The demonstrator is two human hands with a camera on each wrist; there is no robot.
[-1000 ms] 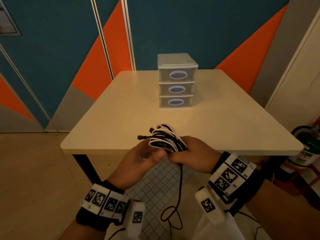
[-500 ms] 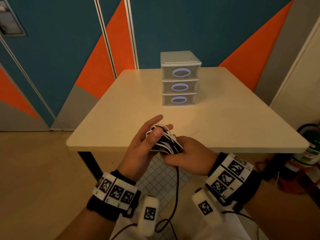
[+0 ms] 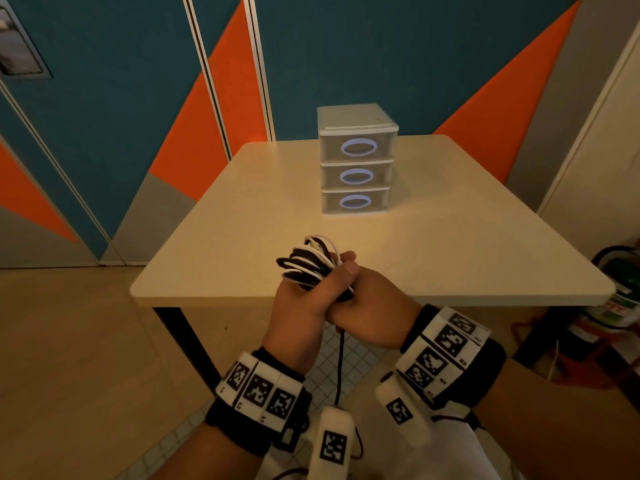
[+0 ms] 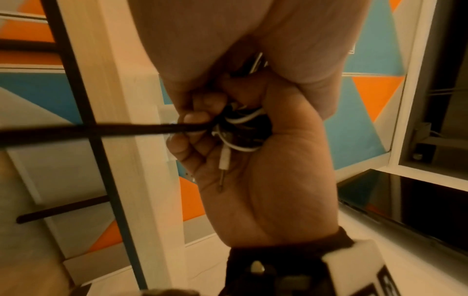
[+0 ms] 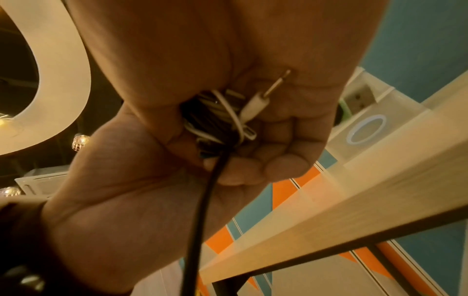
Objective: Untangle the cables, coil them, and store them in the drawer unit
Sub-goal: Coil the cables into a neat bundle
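Note:
A bundle of black and white cables [image 3: 308, 263] sits coiled between both hands, just above the near edge of the table [image 3: 450, 258]. My left hand [image 3: 306, 299] wraps round the bundle from the left, thumb on top. My right hand [image 3: 372, 311] grips it from the right, pressed against the left hand. A black cable tail [image 3: 341, 362] hangs from the hands toward the floor. In the left wrist view, fingers [image 4: 195, 128] curl over the coil beside a white jack plug [image 4: 224, 160]. The same plug [image 5: 255, 104] shows in the right wrist view. The three-drawer unit [image 3: 356, 161] stands behind, all drawers closed.
The drawer unit stands at the middle of the beige table, an arm's reach beyond the hands. A green and red object [image 3: 620, 299] stands on the floor at the table's right corner. Blue and orange wall panels [image 3: 138, 98] rise behind.
My left hand's fingers, spread out half a second ago, have wrapped round the bundle. The coil is more tightly gathered between both hands, and less loose black cable hangs below.

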